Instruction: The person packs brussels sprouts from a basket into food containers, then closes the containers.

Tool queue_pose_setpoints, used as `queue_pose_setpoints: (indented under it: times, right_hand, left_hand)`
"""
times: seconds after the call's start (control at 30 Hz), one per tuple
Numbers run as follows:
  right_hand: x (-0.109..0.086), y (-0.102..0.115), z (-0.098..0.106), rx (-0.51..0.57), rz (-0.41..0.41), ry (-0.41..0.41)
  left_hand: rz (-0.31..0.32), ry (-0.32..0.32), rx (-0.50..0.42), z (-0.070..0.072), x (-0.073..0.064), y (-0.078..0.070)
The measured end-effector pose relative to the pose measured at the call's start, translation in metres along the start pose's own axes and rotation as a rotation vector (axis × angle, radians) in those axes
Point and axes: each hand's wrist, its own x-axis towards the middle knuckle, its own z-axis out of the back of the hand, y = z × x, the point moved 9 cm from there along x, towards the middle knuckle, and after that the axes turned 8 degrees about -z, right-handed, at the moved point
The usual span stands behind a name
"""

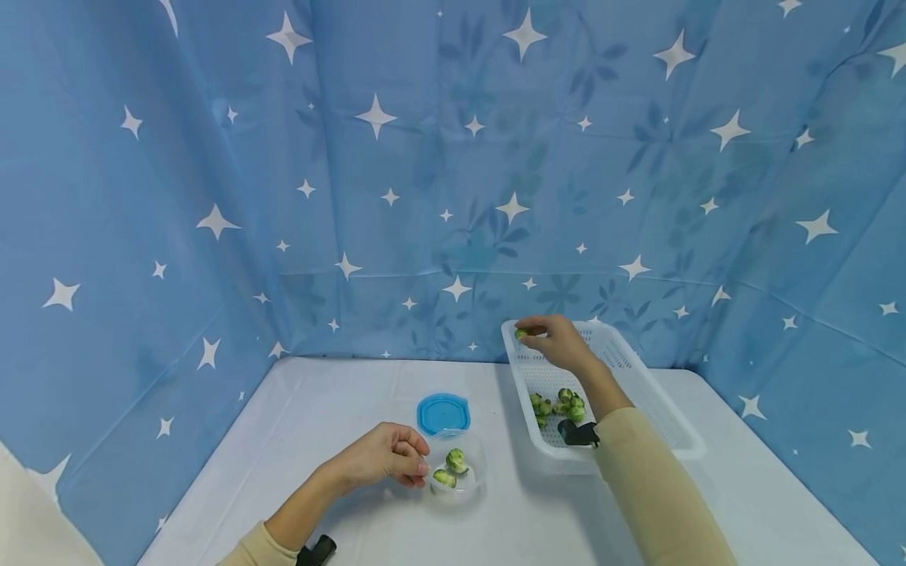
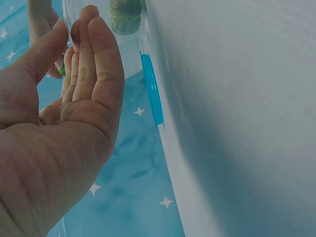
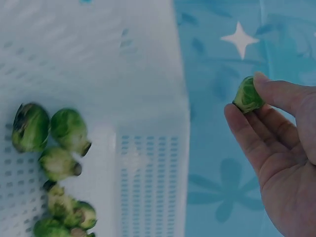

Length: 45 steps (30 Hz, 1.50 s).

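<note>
My right hand (image 1: 559, 339) pinches a Brussels sprout (image 3: 248, 95) between thumb and fingertips, above the far left corner of the white basket (image 1: 524, 393) in the head view. Several more Brussels sprouts (image 3: 58, 163) lie together on the basket floor. My left hand (image 1: 389, 456) holds the left rim of a small clear round container (image 1: 476, 450) between thumb and fingers. Inside that container lie two pieces of Brussels sprout (image 1: 456, 461), one behind the other. The left wrist view shows the thumb and fingertips at the clear wall, near a sprout (image 2: 125, 17).
A blue lid (image 1: 443, 414) lies flat on the white table (image 1: 340, 409), just behind the clear container. The perforated basket stands to the right, its walls raised around the sprouts. A blue star-patterned curtain (image 1: 439, 189) hangs behind the table and along both sides.
</note>
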Motion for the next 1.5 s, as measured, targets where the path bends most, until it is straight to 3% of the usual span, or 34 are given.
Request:
queue_pose_setpoints:
  times: [0.47, 0.87, 1.1, 1.5]
  right_hand:
    - [-0.004, 0.050, -0.010, 0.016, 0.081, 0.000]
    - [-0.021, 0.083, -0.023, 0.073, 0.188, 0.000]
    - [-0.031, 0.093, -0.034, 0.033, 0.214, -0.004]
    - [-0.050, 0.102, -0.056, 0.077, 0.257, 0.048]
  left_hand:
    - [-0.004, -0.002, 0.008, 0.000, 0.001, 0.001]
    - [0.000, -0.006, 0.015, 0.001, 0.000, 0.000]
    - [-0.003, -0.005, 0.011, -0.001, 0.000, -0.001]
    - [0.005, -0.009, 0.012, 0.000, 0.001, 0.000]
